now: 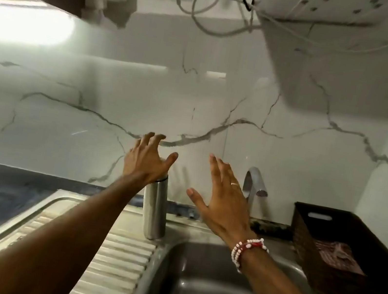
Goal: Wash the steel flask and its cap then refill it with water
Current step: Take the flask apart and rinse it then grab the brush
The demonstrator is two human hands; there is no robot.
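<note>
Rigid, likely slippery steel flask wants a mid-body clasp; left hand and right hand, grips open, hold nothing.

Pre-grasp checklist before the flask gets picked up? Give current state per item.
1. flask upright on the drainboard: ok.
2. left hand above the flask top, fingers spread: ok.
3. left hand touching the flask: cannot tell.
4. cap seated on the flask: cannot tell, the left hand hides the top.
5. right hand open, holding nothing: ok.
6. tap off, no stream visible: ok.
</note>
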